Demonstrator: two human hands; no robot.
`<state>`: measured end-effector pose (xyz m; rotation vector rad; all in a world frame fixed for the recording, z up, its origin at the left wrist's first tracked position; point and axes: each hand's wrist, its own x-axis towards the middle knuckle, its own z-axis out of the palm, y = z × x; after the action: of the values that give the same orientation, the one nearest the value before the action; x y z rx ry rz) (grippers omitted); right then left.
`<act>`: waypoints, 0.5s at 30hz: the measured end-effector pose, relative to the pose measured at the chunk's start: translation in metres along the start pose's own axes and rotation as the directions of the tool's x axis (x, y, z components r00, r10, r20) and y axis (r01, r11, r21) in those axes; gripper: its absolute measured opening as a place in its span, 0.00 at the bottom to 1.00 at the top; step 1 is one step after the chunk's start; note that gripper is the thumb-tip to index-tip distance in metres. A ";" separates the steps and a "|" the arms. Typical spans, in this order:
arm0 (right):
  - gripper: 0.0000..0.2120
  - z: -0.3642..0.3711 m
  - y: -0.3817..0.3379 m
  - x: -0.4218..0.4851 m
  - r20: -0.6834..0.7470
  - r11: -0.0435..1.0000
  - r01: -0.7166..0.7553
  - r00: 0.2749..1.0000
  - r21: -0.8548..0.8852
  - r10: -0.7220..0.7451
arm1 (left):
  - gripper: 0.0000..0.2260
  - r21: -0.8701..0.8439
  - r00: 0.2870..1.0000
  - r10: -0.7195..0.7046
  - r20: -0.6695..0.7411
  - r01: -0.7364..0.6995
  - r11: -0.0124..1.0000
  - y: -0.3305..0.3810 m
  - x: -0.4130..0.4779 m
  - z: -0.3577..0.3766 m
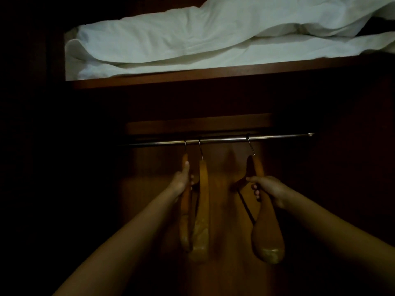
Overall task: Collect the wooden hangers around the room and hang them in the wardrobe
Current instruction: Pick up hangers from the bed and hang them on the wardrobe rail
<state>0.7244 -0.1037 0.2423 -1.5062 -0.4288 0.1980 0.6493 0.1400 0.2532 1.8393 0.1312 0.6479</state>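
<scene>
Three wooden hangers hang by metal hooks from the steel rail [224, 139] inside the dark wardrobe. My left hand [181, 180] grips the leftmost hanger [185, 210] near its top, thumb up along the wood. A second hanger [202, 210] hangs just right of it, touching or nearly touching my fingers. My right hand [267, 188] is closed around the third hanger [267, 238], which hooks on the rail further right and is tilted, its dark trouser bar showing below my fingers.
Above the rail a wooden shelf [192, 79] holds folded white bedding [192, 43]. The wardrobe's wooden back panel [228, 189] shows between the hangers. The sides of the wardrobe are in deep shadow. The rail runs bare between the second and third hooks.
</scene>
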 end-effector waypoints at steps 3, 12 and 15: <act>0.16 0.014 0.002 0.002 -0.006 1.000 0.009 1.000 0.007 -0.009 | 0.24 -0.021 1.000 -0.012 0.002 0.012 1.000 0.000 0.000 -0.002; 0.12 0.033 0.005 0.008 -0.053 0.999 0.038 0.998 -0.007 -0.039 | 0.27 0.000 0.998 -0.062 0.009 0.062 0.998 -0.001 -0.008 -0.011; 0.06 0.031 0.005 0.006 -0.055 0.999 0.036 0.998 0.036 -0.034 | 0.30 -0.014 0.996 -0.091 0.011 0.091 0.996 -0.004 -0.015 -0.012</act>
<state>0.7180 -0.0723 0.2381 -1.4632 -0.4055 0.1365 0.6312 0.1458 0.2464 1.8114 0.2019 0.5745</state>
